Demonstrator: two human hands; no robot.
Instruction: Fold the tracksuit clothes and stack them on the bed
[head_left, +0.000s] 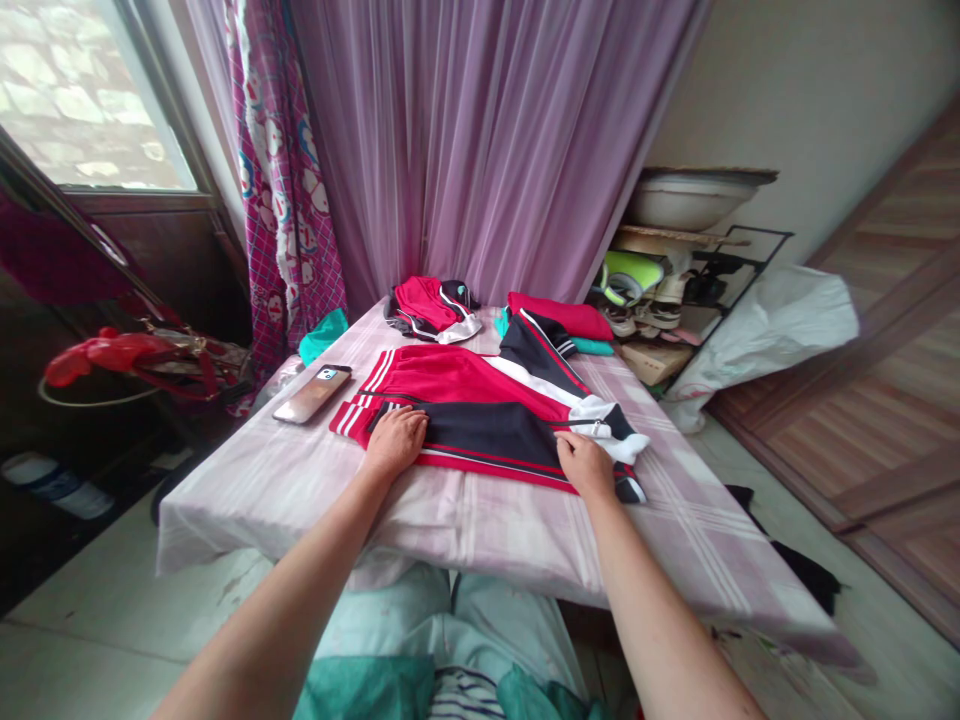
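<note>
A red, black and white jacket point(465, 375) lies spread on the table, one dark sleeve folded across its near side and the other angled toward the back. My left hand point(399, 437) rests flat on the cuff end of the near sleeve, fingers spread a little. Near the shoulder and white collar, my right hand point(583, 462) has its fingers closed at the dark sleeve's edge, pinching the fabric.
The table point(480, 540) has a checked cloth. A phone point(312, 393) lies left of the jacket. Behind are a crumpled garment point(431, 308) and a folded red garment point(562, 316). A shoe rack point(656, 300) and white bag point(772, 330) stand at right.
</note>
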